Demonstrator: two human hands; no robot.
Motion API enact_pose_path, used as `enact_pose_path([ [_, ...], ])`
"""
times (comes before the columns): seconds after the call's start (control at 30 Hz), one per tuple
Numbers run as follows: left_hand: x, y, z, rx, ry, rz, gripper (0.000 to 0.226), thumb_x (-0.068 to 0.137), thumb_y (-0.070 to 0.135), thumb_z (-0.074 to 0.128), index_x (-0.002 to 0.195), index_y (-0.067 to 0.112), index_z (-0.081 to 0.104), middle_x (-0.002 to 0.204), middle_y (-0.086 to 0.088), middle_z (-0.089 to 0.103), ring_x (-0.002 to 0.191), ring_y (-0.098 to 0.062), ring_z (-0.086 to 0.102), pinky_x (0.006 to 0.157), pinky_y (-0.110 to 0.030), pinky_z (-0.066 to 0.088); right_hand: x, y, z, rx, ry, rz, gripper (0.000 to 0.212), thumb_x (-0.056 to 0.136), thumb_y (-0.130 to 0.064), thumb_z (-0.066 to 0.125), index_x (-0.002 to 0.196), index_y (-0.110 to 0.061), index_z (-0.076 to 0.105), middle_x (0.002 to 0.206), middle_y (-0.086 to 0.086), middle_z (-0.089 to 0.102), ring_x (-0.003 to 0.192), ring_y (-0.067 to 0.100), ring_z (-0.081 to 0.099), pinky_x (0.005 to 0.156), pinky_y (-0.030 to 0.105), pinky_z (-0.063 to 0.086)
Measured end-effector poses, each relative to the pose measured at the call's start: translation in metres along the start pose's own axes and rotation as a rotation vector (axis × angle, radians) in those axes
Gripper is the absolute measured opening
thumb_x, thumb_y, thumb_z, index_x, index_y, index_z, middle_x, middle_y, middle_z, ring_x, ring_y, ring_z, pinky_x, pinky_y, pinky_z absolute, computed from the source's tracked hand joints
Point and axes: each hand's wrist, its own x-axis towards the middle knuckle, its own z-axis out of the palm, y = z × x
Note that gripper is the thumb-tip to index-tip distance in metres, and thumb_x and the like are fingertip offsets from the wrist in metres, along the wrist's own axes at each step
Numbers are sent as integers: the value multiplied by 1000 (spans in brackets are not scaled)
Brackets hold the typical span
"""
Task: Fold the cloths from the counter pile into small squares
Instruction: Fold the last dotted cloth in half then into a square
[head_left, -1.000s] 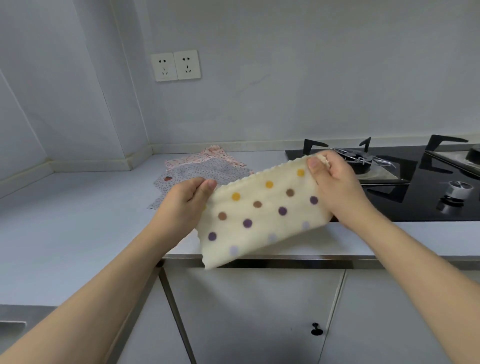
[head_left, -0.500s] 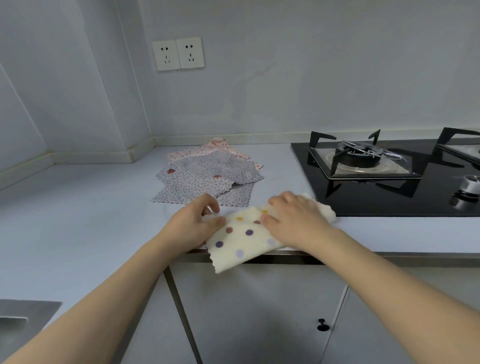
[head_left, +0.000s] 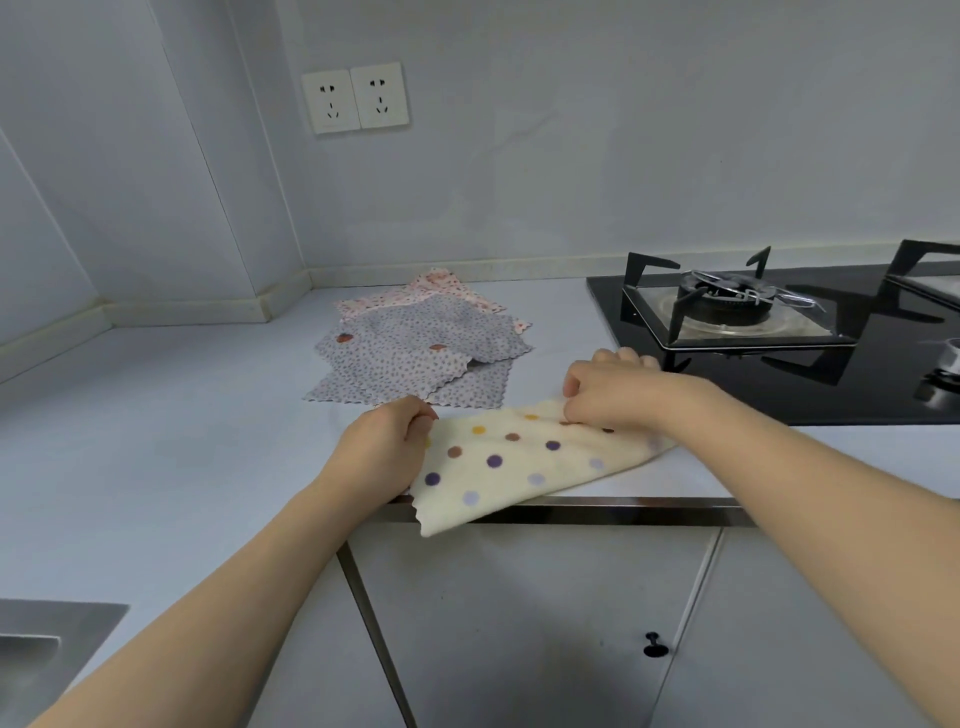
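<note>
Between the hands, at the tabletop's (head_left: 156, 415) near edge: one cream dotted cloth (head_left: 514, 467), its lower corner hanging over the front. Soft, light, limp; likely best taken by corners or scalloped edges. Left hand (head_left: 384, 449) pinches its left edge; right hand (head_left: 618, 397) pinches the upper edge. Beyond the hands: cloth pile (head_left: 421, 353), unfolded. Right of the right hand: gas hob (head_left: 779, 332).
</note>
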Motion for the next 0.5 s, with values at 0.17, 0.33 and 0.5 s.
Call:
enact_pose_path([
  [0.17,0,1,-2,-3,-35,8,16,101,20,39,97,17,55,85,8,59,86,-21,55,70,-30,41,-5,1,-7,140,-159,-31,24,82,-30,52,100,-14,55,104,3,49,98,22,46,78,32,43],
  [0.33,0,9,-14,-341,-55,-134,26,103,27,39,84,13,51,74,2,52,68,-17,49,59,-29,38,-22,11,-23,379,-241,-46,22,85,-21,66,104,-13,60,87,4,68,76,18,61,64,27,44],
  [0.5,-7,32,-40,-1068,-220,-247,28,102,24,43,82,14,60,72,-5,61,65,-20,60,60,-28,49,-50,43,-53,1108,-300,-133,39,78,-20,74,113,-6,66,110,13,71,101,28,68,84,40,56],
])
